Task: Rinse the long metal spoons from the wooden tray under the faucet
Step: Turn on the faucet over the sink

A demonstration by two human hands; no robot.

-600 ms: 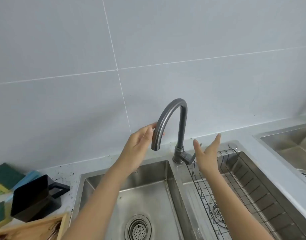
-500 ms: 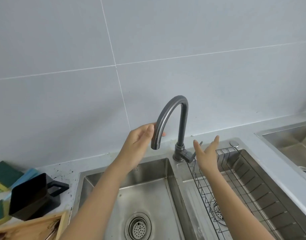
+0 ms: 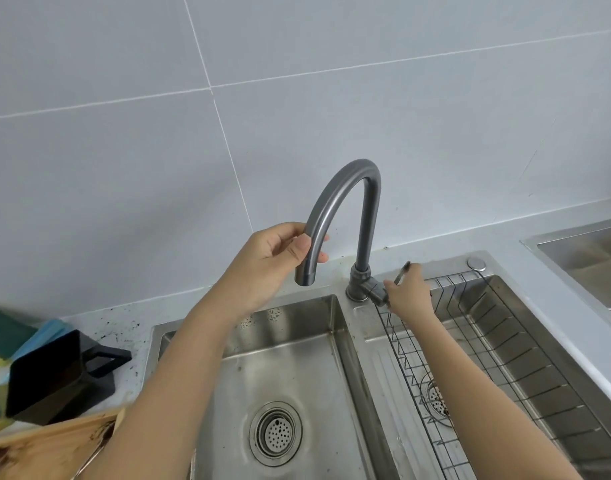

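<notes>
Where once open, right hand (image 3: 406, 292) on lever (image 3: 401, 271)

Pale countertop (image 3: 130, 327) carrying a steel double sink (image 3: 352, 348) and washing-up clutter

Left of the left hand (image 3: 262, 268), a black holder (image 3: 54, 375) is sitting on the speckled counter, with green and blue sponges (image 3: 16, 334) lying just beyond it and a wooden tray (image 3: 47, 448) resting nearer the person. Under the right hand (image 3: 409, 292), a wire rack (image 3: 470, 341) is lying in the right basin; the faucet (image 3: 362, 220) is standing between the hands.
</notes>
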